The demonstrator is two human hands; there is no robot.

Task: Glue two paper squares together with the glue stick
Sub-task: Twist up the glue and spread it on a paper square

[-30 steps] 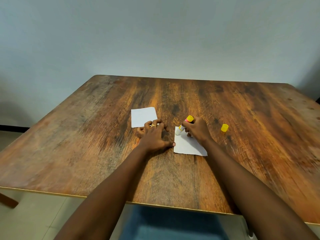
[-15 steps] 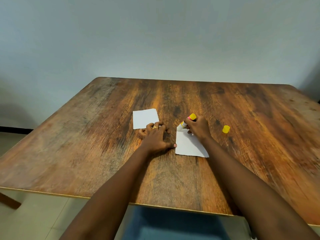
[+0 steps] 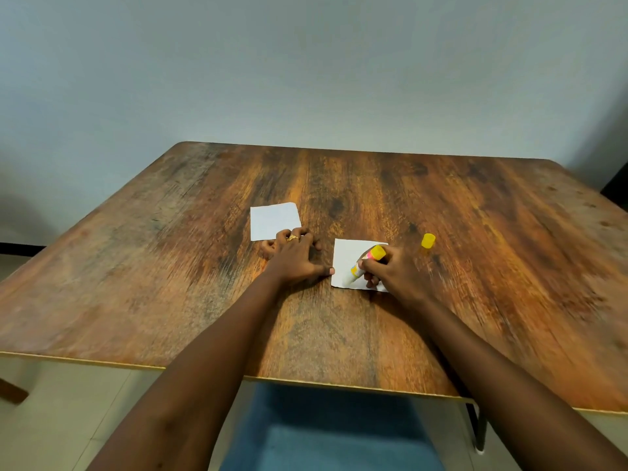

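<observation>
Two white paper squares lie on the wooden table (image 3: 170,283). The near paper square (image 3: 346,254) sits under my right hand (image 3: 397,271), which grips a yellow glue stick (image 3: 368,261) tilted with its tip down on the paper's near left part. My left hand (image 3: 295,254) rests flat on the table, fingers spread, its thumb touching the near paper's left edge. The far paper square (image 3: 273,219) lies just beyond my left fingertips.
The glue stick's yellow cap (image 3: 428,240) stands on the table to the right of my right hand. A wall rises behind the table's far edge. A blue seat (image 3: 326,433) shows below the near edge.
My right hand has drawn the glue stick from the paper's far left corner toward its near left part. My left hand has stayed in place.
</observation>
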